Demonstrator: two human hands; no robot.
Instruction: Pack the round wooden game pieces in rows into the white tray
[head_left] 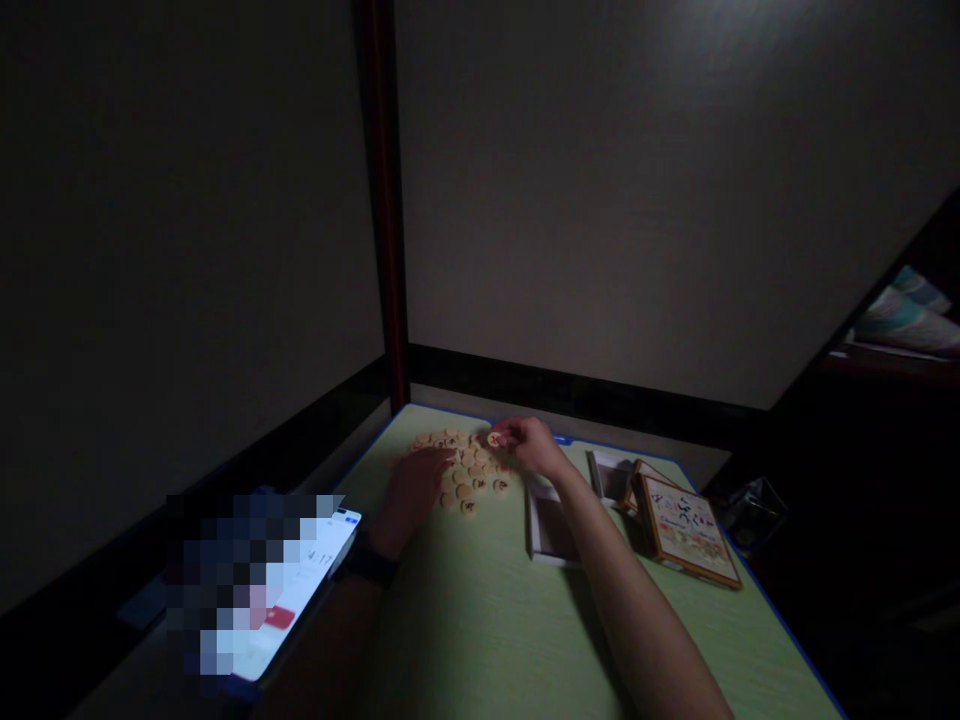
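In a dim room, on a green table (480, 620), the right hand (531, 445) pinches one round piece (493, 439); it is probably light, hard, best taken by the rim. Whether the left hand (418, 480) grips anything, I cannot tell. Loose pieces (463, 491) lie between both hands.

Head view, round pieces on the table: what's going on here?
A person's right hand holds a round piece with a red mark at its fingertips. The left hand is at the near-left side of the other round pieces, which lie loosely clustered on the green table. A printed box lies toward the right edge.
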